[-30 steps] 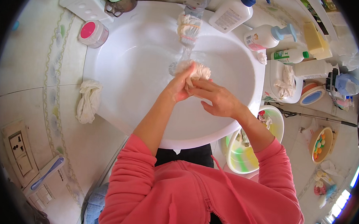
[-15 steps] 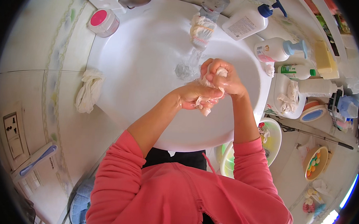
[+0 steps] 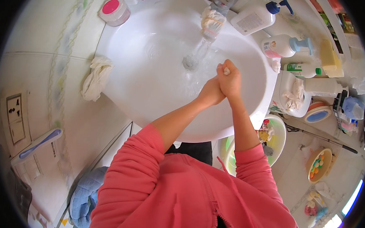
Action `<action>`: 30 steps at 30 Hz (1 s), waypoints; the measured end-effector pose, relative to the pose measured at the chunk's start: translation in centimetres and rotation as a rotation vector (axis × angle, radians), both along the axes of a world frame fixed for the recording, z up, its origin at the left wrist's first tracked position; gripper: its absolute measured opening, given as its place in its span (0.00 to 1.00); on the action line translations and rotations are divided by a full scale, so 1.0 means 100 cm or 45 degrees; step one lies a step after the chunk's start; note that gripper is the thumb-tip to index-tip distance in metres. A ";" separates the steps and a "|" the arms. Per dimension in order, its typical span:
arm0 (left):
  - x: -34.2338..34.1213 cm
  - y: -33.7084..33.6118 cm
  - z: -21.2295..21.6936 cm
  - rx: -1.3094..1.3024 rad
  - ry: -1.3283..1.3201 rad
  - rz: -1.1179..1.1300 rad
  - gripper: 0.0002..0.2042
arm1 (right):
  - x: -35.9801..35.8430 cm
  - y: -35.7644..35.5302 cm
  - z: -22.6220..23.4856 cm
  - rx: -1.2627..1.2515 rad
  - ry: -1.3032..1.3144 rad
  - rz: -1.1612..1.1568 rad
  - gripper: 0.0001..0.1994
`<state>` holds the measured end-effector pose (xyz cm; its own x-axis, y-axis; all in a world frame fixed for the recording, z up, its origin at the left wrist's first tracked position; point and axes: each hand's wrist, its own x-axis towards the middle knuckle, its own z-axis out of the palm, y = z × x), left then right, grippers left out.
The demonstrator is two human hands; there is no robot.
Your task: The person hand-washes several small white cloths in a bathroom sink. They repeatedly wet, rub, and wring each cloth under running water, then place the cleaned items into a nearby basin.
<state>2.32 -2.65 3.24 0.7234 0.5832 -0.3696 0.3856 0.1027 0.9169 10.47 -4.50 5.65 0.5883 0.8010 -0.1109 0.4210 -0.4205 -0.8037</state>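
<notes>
Over the right part of the white sink [image 3: 151, 88], my hands are pressed together around a wet white cloth [image 3: 226, 70]. Only a small piece of it peeks out of my right fist. My right hand [image 3: 231, 82] is closed on the cloth, with its thumb side up. Against its lower left side sits my left hand [image 3: 211, 93], its fingers mostly hidden behind the right one. Water runs from a tap [image 3: 213, 22] wrapped in pale cloth, falling by the drain [image 3: 189, 62], to the left of my hands.
A pump bottle [image 3: 253, 21], a second bottle with a blue pump [image 3: 277, 45] and a green-capped bottle [image 3: 302, 70] line the right rim. On the left are a pink-lidded jar [image 3: 114, 13] and a crumpled cloth [image 3: 97, 79]. A basin [image 3: 277, 138] stands below right.
My hands have closed tighter around the cloth, which showed hanging out before and is now nearly hidden. The left hand has shifted lower beside the right, and water now spreads across the sink.
</notes>
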 end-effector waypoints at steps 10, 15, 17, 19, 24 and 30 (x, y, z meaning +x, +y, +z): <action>-0.027 0.024 0.021 -0.396 -0.077 -0.120 0.15 | -0.014 -0.001 0.027 0.471 0.294 0.034 0.12; -0.037 0.014 0.031 -0.471 -0.154 -0.026 0.08 | -0.021 -0.005 0.026 0.487 0.215 0.180 0.14; -0.039 0.010 0.032 -0.124 0.055 -0.032 0.08 | -0.028 -0.003 0.029 0.393 0.161 0.191 0.15; -0.047 0.004 0.029 0.214 0.180 -0.030 0.10 | -0.037 -0.001 0.026 0.218 0.095 0.165 0.14; -0.066 0.000 0.020 0.269 0.446 0.005 0.11 | -0.058 0.006 0.016 0.106 0.081 0.142 0.12; -0.099 0.006 0.033 0.288 0.569 0.132 0.11 | -0.076 0.021 0.012 0.065 0.489 0.192 0.15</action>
<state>-7.59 -2.09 6.55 0.4577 0.7446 -0.4858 0.7436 -0.0211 0.6683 2.83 -2.36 6.89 0.3877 0.8852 -0.2571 0.1405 -0.3323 -0.9326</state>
